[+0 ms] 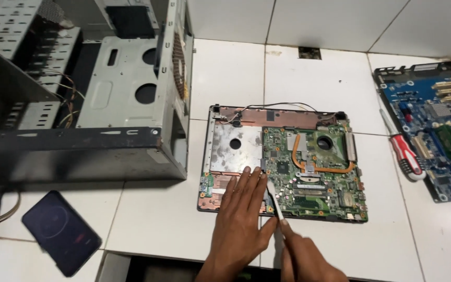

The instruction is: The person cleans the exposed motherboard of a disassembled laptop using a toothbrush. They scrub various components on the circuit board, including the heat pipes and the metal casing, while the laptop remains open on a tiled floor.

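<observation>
- Opened laptop base (pixel 284 164) is lying flat on the white tiled floor (pixel 152 214), long axis running left-right, directly ahead of both hands.
- Left hand (pixel 242 219) is resting palm-down on its front-left edge, fingers (pixel 249 183) spread flat, gripping nothing.
- Right hand (pixel 309 258) is closing round a thin white pry tool (pixel 274 201), tip pointing away at the green board's (pixel 314 172) left edge, just beside the left hand.
- Right hand is nearer the board.

My left hand (pixel 244 216) covered the lower left part of the opened laptop base with its green circuit board (pixel 309 169), and I couldn't see what lay under my palm. My right hand (pixel 306 256) ran off the bottom edge, so its grip on the thin white tool (pixel 274 201) stayed unclear. The blue desktop motherboard (pixel 434 125) and grey metal computer case (pixel 74 89) were cut by the edges.
</observation>
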